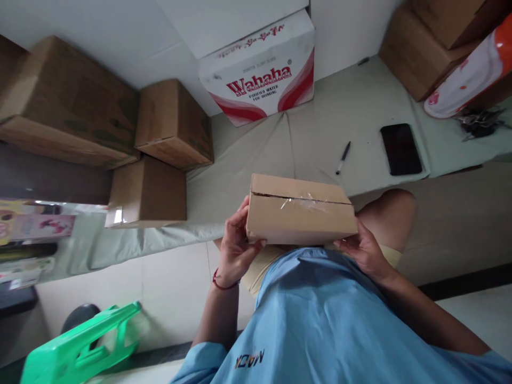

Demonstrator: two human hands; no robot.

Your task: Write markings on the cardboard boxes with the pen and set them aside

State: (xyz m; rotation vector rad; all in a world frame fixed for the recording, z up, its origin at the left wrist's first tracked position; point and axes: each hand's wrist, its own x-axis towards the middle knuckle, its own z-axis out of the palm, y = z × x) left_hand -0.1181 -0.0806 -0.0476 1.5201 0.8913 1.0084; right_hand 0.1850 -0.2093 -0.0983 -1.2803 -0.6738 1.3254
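Note:
I hold a small brown cardboard box in front of my chest, above my lap. Clear tape runs across its closed flaps. My left hand grips the box's left end, fingers curled round the edge. My right hand holds the right lower corner from beneath, fingers bent under it. A red string band circles my left wrist.
A pale cloth-covered surface carries a black pen, a dark phone, a Wahaha water carton and several brown cartons. A green plastic stool stands at the lower left. More cartons are stacked at the upper right.

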